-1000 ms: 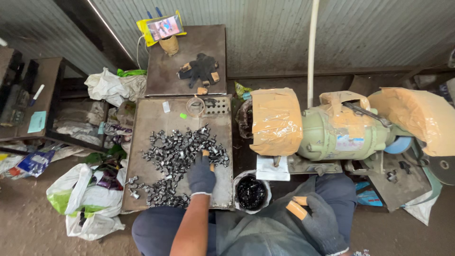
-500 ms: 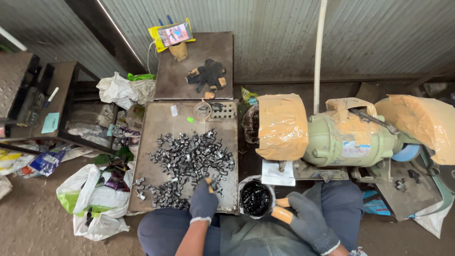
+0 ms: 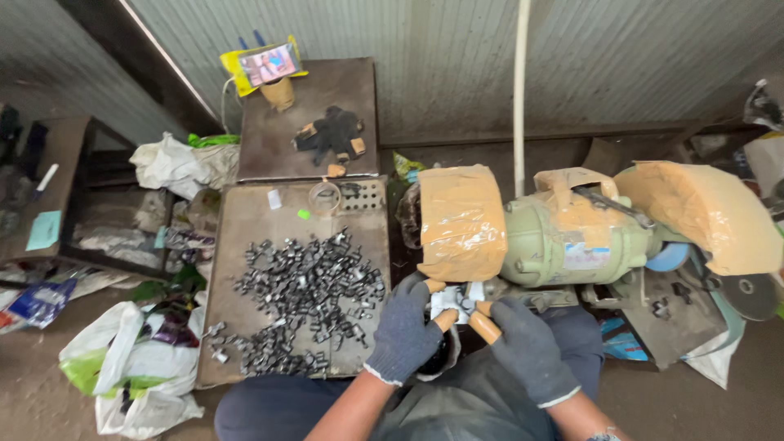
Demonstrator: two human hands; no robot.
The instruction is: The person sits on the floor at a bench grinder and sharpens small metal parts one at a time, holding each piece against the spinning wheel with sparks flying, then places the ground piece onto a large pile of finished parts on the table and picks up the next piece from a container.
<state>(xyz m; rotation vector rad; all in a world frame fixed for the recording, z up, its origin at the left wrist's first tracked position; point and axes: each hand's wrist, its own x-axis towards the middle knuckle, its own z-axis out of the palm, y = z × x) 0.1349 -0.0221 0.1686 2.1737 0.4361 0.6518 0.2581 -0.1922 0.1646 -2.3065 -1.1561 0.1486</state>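
Head view: left hand (image 3: pixel 406 331) and right hand (image 3: pixel 529 349), both in dark gloves with bare orange fingertips, brought together just below the cardboard-covered wheel guard (image 3: pixel 462 222) of the green bench grinder (image 3: pixel 572 237). Fingers of both curled and pinching one small grey metal piece (image 3: pixel 454 301) between them (exact grip hard to make out). Left of the hands, a heap of similar metal pieces (image 3: pixel 306 290) spread on a flat metal tray (image 3: pixel 237 237). Farther back, a phone (image 3: pixel 266 64) propped against the corrugated wall.
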